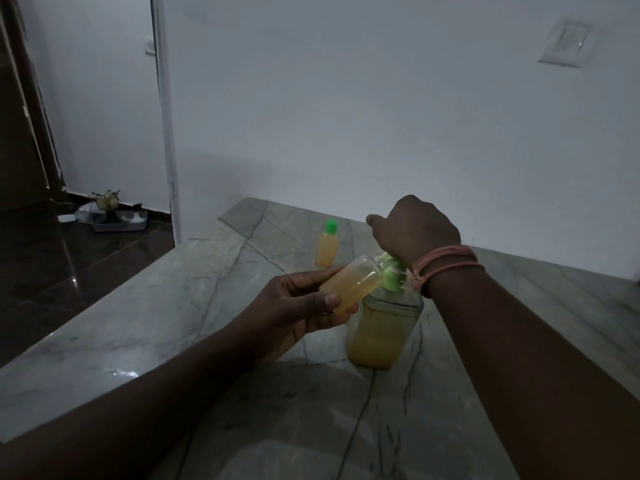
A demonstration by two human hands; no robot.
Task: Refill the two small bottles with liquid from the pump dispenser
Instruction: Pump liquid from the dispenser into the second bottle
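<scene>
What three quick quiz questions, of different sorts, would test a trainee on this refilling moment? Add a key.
1. True or false: the small bottle in the left hand has its cap on.
2. Multiple choice: where does the right hand rest? A) on the capped bottle B) on top of the pump dispenser C) flat on the counter
3. Fill in: the cap of the bottle standing at the back is ____.

Key: 1 false, its neck is open and tilted toward the pump. 2 B. 3 green.
</scene>
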